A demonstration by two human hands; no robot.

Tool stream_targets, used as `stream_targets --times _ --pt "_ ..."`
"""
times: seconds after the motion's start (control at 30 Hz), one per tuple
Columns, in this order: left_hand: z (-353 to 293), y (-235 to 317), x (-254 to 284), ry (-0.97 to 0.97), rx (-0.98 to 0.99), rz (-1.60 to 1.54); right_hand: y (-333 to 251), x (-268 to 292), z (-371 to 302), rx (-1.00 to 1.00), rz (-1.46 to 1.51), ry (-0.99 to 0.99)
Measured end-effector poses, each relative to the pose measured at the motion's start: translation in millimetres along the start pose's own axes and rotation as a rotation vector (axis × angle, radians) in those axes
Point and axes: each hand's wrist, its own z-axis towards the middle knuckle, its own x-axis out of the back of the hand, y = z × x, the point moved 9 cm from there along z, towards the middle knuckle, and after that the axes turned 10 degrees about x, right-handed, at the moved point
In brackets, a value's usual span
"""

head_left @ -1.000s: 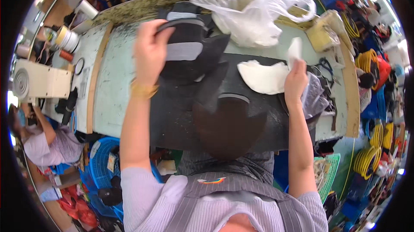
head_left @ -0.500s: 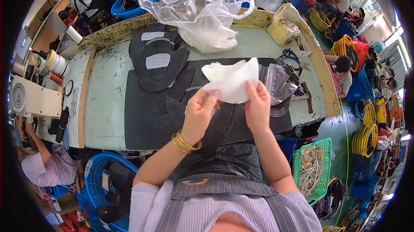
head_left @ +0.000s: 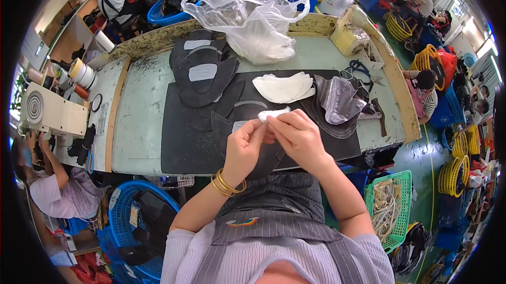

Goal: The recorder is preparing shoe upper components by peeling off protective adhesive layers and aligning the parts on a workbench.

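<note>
My left hand (head_left: pixel 243 146) and my right hand (head_left: pixel 300 140) meet over the black mat (head_left: pixel 182 149), both closed on a white padded piece (head_left: pixel 273 113). It is bent edge-on between my fingertips, and most of it is hidden. Just beyond my hands lies a small pile of curved white pieces (head_left: pixel 283 88). To its left, dark cut shoe-upper pieces (head_left: pixel 211 86) overlap one another, some with pale patches. On the right, more dark pieces carry a clear plastic sheet (head_left: pixel 340 102).
A clear plastic bag (head_left: pixel 261 36) stands at the table's far side. Scissors (head_left: pixel 361 68) lie back right near a wooden border (head_left: pixel 403 102). A sewing machine (head_left: pixel 52 112) is at left, with a person's arm (head_left: pixel 52 157) beside it. Blue (head_left: pixel 118 213) and green (head_left: pixel 406 199) baskets flank me.
The white pieces I was holding spread between both hands now lie partly on the mat. One bent piece is in my fingers, and my right hand has come lower and left toward my left.
</note>
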Motion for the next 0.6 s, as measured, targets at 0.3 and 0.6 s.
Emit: stream_targets --times 0.3,0.6 --pt "-15.2 -12.2 -9.4 -0.007 0.030 -0.104 32.7 -7.5 -37.4 -0.550 0.477 0.132" --pt "-16.2 -16.2 53.4 -0.113 0.276 -0.565 34.2 -8.9 -110.7 -0.994 1.585 0.300"
